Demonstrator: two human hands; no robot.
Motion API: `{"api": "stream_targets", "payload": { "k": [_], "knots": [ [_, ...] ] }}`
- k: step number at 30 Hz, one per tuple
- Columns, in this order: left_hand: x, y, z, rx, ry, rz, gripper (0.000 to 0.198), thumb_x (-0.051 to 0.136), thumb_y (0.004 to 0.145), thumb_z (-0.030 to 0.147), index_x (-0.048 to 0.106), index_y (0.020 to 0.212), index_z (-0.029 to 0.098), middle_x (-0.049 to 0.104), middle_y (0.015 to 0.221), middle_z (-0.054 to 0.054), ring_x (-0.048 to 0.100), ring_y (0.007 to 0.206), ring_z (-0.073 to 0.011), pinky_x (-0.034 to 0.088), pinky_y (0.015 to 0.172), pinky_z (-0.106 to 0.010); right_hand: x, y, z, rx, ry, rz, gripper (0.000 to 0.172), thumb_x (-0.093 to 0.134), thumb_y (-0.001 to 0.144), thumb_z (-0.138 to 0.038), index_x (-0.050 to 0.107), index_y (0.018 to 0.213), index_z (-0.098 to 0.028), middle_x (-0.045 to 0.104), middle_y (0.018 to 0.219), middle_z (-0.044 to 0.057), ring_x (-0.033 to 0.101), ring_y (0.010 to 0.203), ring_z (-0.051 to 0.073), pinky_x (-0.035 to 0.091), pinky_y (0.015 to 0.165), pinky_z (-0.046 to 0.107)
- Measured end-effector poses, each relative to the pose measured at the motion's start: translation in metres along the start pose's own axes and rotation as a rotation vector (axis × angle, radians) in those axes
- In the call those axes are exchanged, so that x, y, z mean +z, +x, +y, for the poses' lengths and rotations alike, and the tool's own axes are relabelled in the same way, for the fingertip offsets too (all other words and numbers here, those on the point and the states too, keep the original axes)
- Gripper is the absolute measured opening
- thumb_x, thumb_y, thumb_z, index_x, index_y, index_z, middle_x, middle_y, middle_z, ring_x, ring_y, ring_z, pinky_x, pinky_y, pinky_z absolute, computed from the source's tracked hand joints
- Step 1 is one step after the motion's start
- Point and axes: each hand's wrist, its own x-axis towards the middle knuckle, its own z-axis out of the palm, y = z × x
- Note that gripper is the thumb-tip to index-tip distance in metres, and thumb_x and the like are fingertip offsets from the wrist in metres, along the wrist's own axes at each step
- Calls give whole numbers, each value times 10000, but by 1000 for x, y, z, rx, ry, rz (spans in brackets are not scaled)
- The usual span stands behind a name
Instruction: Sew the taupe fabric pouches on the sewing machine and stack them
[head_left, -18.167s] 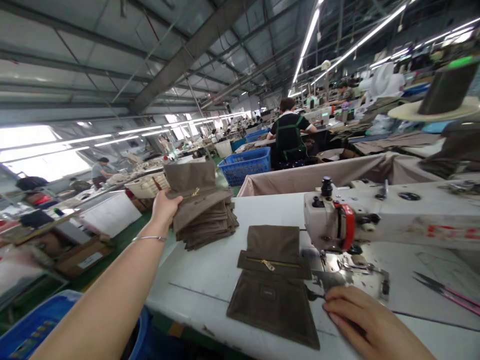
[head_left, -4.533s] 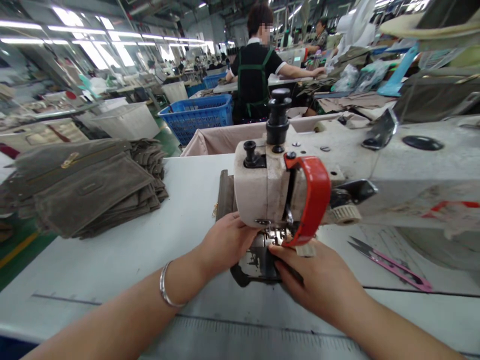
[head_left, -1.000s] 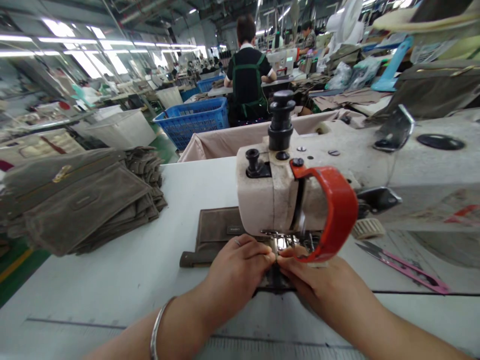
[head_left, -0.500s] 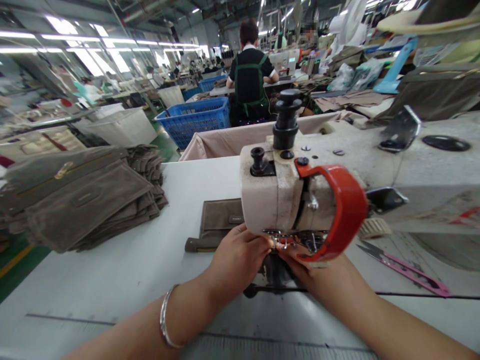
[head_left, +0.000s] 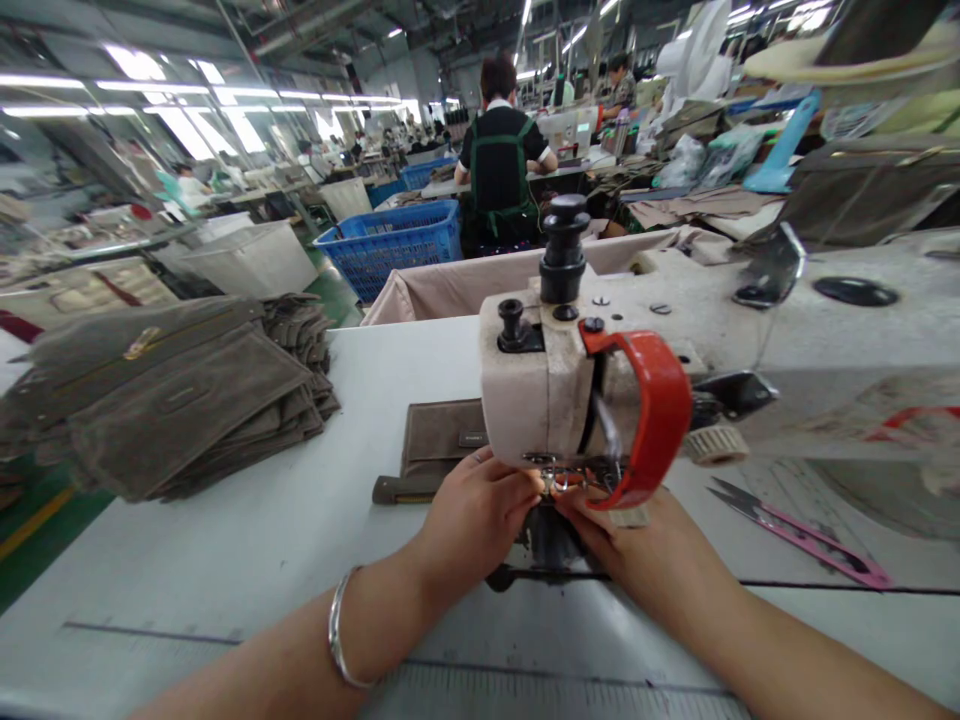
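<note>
- Panel of brown-grey fabric (head_left: 439, 435), bearing a small label plate (head_left: 472, 438), lies flat on the white table (head_left: 300, 540), its right part hidden behind the sewing machine head (head_left: 517, 390).
- Gold-toothed zipper (head_left: 414, 497) runs along the panel's near strip.
- Left hand (head_left: 476, 510), silver bangle (head_left: 337, 630) at the wrist, rests over the near strip, fingers bent and drawn together by the presser foot.
- Right hand (head_left: 615, 530) reaches under the red guard (head_left: 660, 420), fingertips near the left ones, partly covered.
- Whether either hand pinches the fabric or only presses it, I cannot tell; the fingertips are small and shadowed.
- Stack of similar fabric pieces (head_left: 187, 390) sits at the table's left.
- Pink-handled thread snips (head_left: 817, 540) lie right of the right hand.
- Blue basket (head_left: 394, 240) stands beyond the table, beside a seated co-worker (head_left: 501, 160) facing away.
</note>
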Motion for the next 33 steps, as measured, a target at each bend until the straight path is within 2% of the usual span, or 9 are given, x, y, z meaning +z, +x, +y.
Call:
{"api": "stream_targets", "payload": {
  "k": [5,9,14,20,26,33],
  "knots": [
    [0,2,0,9,-7,27,122,570,884,165,682,903,209,715,935,-29,652,911,-191,523,876,-347,3,0,1,21,12,11,197,520,896,-121,705,893,-190,695,885,77,616,783,210,508,699,324],
    [-1,2,0,2,-12,31,114,584,869,153,682,890,207,719,900,-21,656,892,-194,527,866,-347,3,0,0,21,28,26,211,500,910,-129,703,912,-187,696,908,81,615,816,223,514,731,344],
    [1,2,-1,-14,-5,28,141,575,881,161,699,916,219,720,963,-33,653,908,-201,523,859,-358,1,2,-2,31,38,34,193,523,893,-124,705,871,-182,697,865,75,617,794,231,522,715,351],
    [1,1,-1,-31,-11,18,121,606,862,155,703,889,221,723,897,-25,656,874,-207,520,834,-359,-1,3,-6,46,41,63,184,539,882,-119,711,891,-183,697,871,81,615,801,228,521,731,356],
    [-5,-1,4,-17,-60,-5,125,599,874,140,689,912,218,727,930,-2,658,888,-166,505,875,-304,1,0,-9,48,79,110,151,576,854,-127,707,862,-201,703,908,75,614,849,238,517,762,358],
    [-1,-1,1,-49,-48,-15,125,592,873,138,673,932,214,702,971,-30,622,963,-197,482,916,-348,2,1,-7,76,103,93,176,541,882,-132,695,912,-209,696,933,69,613,881,231,520,779,351]
  ]
}}
